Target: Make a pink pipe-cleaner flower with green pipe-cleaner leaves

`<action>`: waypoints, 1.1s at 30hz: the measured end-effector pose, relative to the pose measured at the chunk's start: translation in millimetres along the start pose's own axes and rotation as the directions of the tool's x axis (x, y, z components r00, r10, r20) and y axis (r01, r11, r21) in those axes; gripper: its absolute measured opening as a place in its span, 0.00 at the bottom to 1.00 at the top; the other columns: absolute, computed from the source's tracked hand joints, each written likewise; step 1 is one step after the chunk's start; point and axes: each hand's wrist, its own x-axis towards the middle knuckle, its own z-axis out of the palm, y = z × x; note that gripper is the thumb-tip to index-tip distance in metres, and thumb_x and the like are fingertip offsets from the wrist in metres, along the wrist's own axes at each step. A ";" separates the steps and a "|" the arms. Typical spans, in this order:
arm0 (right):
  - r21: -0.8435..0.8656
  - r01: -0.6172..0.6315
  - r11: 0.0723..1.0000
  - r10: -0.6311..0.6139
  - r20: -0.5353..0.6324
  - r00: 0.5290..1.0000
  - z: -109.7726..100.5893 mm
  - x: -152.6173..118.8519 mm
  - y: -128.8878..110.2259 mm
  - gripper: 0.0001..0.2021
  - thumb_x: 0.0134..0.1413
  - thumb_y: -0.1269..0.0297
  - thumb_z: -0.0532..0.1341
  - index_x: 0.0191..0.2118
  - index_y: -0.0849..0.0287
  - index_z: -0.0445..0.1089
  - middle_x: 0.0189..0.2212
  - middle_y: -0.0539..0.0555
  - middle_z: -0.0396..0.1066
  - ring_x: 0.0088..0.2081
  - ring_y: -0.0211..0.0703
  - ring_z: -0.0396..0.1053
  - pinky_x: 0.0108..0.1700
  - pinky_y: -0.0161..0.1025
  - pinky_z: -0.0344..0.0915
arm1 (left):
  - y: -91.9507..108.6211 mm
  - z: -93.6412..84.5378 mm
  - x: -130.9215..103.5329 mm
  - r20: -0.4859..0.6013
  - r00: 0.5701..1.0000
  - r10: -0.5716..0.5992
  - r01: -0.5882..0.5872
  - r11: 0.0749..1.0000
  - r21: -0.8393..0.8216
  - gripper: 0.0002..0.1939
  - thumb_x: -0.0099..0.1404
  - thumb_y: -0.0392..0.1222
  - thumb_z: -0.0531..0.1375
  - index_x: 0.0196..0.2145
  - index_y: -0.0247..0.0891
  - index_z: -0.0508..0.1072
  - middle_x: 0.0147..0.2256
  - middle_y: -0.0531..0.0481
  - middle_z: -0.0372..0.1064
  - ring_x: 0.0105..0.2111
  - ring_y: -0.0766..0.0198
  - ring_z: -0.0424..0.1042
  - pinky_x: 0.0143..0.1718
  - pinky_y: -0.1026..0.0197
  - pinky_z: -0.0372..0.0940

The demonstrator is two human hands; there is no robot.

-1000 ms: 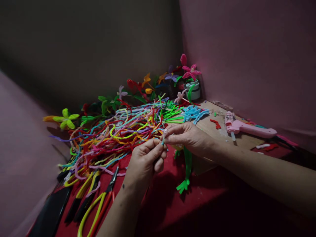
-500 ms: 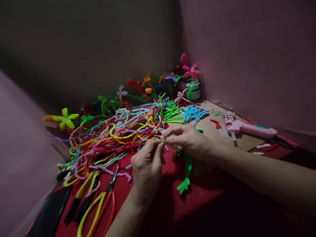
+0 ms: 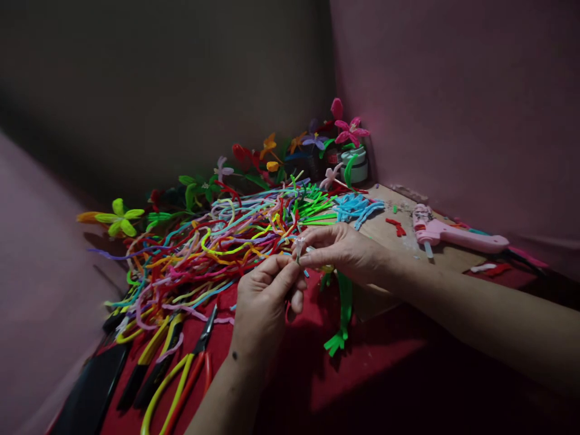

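Observation:
In front of the pile of coloured pipe cleaners (image 3: 217, 248), my two hands meet, fingertips almost touching. My left hand (image 3: 267, 299) is closed in a pinch at the lower end of a small whitish piece (image 3: 299, 244). From the right, my right hand (image 3: 342, 251) pinches the same piece; its exact kind is too small and shaded to tell. A green pipe-cleaner piece with a fringed end (image 3: 344, 314) lies below my right hand, its upper part hidden. Scissors (image 3: 203, 338) with red and yellow handles rest left of my left forearm.
A pink glue gun (image 3: 466, 235) lies on a board (image 3: 399, 199) at right. Pliers (image 3: 154, 356) and a black flat object (image 3: 90, 393) are at left. Finished pipe-cleaner flowers (image 3: 120, 217) line the back, near a pale lidded jar (image 3: 356, 164). Blue pieces (image 3: 356, 208) lie behind my right hand.
My left hand has turned and shifted slightly left, its fingers now curled with the lower ones showing. The right hand stays at the whitish piece, which shows a little more.

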 end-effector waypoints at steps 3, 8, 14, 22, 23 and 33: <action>0.021 -0.015 1.000 0.015 -0.008 1.000 0.5 -1.1 -1.6 0.07 0.40 0.65 0.66 0.30 0.60 0.73 0.31 0.50 0.67 0.33 0.35 0.62 0.37 0.35 0.57 | 0.8 -0.6 1.4 0.060 0.997 -0.052 0.059 0.990 -0.126 0.07 0.58 0.39 0.57 0.25 0.33 0.66 0.19 0.56 0.62 0.11 0.79 0.54 0.13 0.72 0.48; 0.046 0.000 0.999 0.001 -0.014 1.000 0.4 1.3 4.1 0.05 0.40 0.66 0.66 0.28 0.60 0.74 0.29 0.51 0.68 0.31 0.35 0.63 0.35 0.35 0.57 | 3.1 -0.5 5.6 0.168 0.980 -0.103 0.138 0.966 -0.217 0.08 0.59 0.40 0.56 0.25 0.34 0.65 0.18 0.57 0.61 0.09 0.79 0.50 0.09 0.72 0.46; 0.099 0.027 0.995 -0.010 -0.169 0.985 1.6 6.9 15.4 0.05 0.37 0.66 0.67 0.26 0.60 0.73 0.25 0.49 0.66 0.28 0.32 0.61 0.31 0.33 0.57 | -5.7 3.8 4.0 -0.089 0.975 0.203 -0.172 0.946 0.276 0.08 0.58 0.42 0.57 0.34 0.36 0.69 0.23 0.54 0.65 0.18 0.72 0.64 0.19 0.68 0.60; -0.055 0.075 0.996 -0.083 -0.152 0.985 4.1 3.2 11.1 0.07 0.38 0.65 0.66 0.28 0.60 0.73 0.30 0.50 0.67 0.34 0.36 0.63 0.37 0.35 0.59 | -10.4 1.4 1.2 -0.102 0.915 0.390 -0.273 0.786 0.555 0.05 0.59 0.40 0.55 0.31 0.37 0.69 0.20 0.55 0.61 0.18 0.73 0.58 0.20 0.69 0.55; -0.088 0.078 0.993 -0.090 -0.141 0.986 3.5 3.1 9.4 0.07 0.37 0.65 0.67 0.27 0.61 0.73 0.30 0.50 0.67 0.35 0.36 0.64 0.37 0.36 0.59 | -8.6 1.2 1.3 -0.106 0.938 0.329 -0.237 0.834 0.498 0.06 0.60 0.41 0.55 0.30 0.37 0.68 0.19 0.56 0.59 0.17 0.73 0.56 0.18 0.70 0.54; -0.177 0.127 0.976 -0.139 -0.059 0.989 -4.4 6.6 2.1 0.07 0.39 0.64 0.66 0.28 0.60 0.72 0.28 0.50 0.69 0.35 0.37 0.64 0.41 0.38 0.58 | 6.1 5.3 1.3 -0.034 0.994 -0.105 0.103 0.993 -0.056 0.10 0.56 0.44 0.59 0.26 0.35 0.63 0.15 0.61 0.50 0.12 0.79 0.46 0.13 0.73 0.43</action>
